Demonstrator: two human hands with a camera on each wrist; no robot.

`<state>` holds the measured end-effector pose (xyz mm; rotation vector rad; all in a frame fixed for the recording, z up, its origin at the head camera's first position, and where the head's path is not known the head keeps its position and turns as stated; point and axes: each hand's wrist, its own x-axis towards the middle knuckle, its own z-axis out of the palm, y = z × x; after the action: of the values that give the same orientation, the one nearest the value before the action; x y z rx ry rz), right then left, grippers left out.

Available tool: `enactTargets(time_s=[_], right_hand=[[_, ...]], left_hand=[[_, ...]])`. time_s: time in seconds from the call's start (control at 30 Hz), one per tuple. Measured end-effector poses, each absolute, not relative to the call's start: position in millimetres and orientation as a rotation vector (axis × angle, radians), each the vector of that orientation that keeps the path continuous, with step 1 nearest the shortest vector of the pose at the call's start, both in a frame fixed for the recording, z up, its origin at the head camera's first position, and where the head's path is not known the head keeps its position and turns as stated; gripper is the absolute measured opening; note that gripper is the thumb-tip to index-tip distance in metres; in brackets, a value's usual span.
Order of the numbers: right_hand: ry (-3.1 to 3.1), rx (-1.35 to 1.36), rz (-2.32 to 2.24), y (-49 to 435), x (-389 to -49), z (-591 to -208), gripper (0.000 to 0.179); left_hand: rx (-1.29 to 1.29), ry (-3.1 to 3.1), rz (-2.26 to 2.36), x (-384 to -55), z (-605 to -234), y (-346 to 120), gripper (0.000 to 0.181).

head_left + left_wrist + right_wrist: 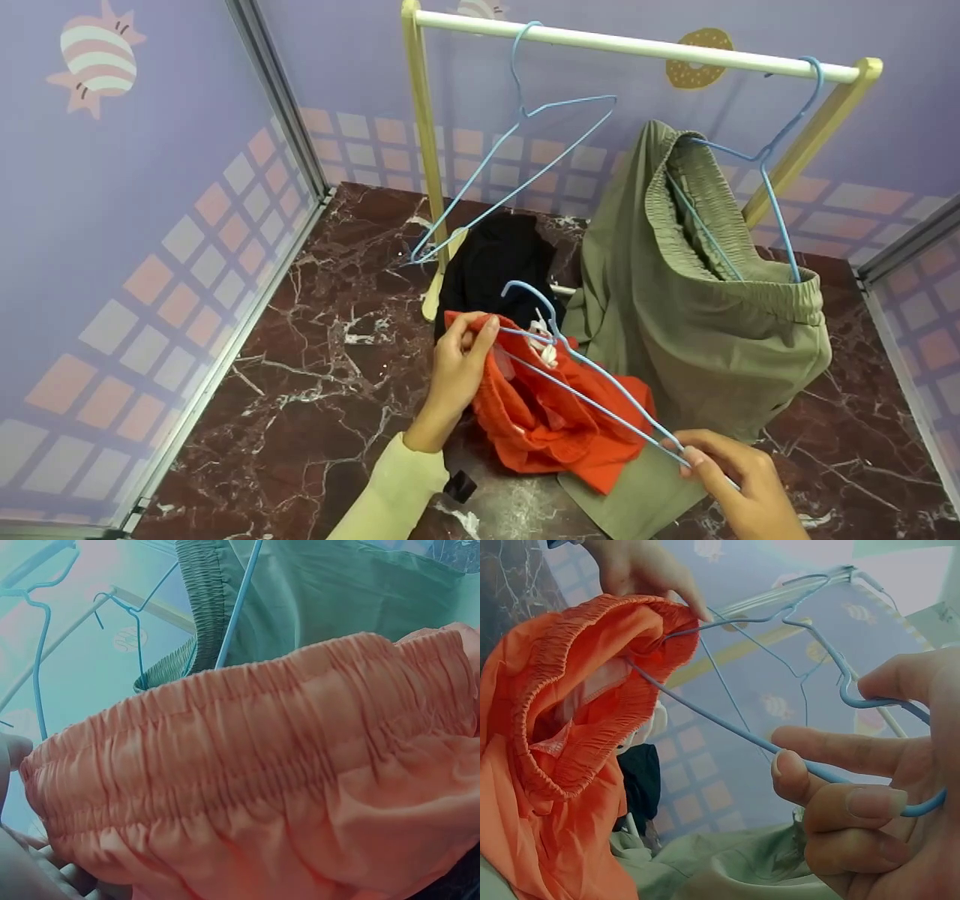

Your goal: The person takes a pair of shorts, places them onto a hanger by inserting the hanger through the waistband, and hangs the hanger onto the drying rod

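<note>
Orange-red shorts (585,394) with a gathered elastic waistband (210,742) and a white drawstring (546,352) hang from my left hand (454,371). That hand pinches the waistband at its left end, thumb on top. A blue wire hanger (553,322) has its left end inside the waist opening, as the right wrist view also shows. My right hand (739,484) grips the hanger's other end, fingers curled round the lower bar (727,726). That end lies outside the shorts.
A rack with a white rail (637,46) carries an unloaded blue hanger (484,161) at left. Olive-green trousers (637,300) hang at right on another blue hanger (772,195), one leg reaching the marbled floor (300,420). Black cloth (495,262) lies behind the shorts.
</note>
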<state>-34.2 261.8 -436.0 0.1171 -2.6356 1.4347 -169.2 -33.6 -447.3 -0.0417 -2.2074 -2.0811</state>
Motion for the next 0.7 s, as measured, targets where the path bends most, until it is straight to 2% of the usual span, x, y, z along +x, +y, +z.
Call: enactTargets(time_s=[0.37,0.7], right_hand=[[-2.635,0.091,1.439,258,-36,-441,0.024],[-2.640,0.128,1.429,253,-40,-450,0.020]], left_hand=[[-0.061,-2.220,-2.097,-168,-445,-32,0.020],[-0.261,-2.251,-2.122,-163,-443,-24,0.017]])
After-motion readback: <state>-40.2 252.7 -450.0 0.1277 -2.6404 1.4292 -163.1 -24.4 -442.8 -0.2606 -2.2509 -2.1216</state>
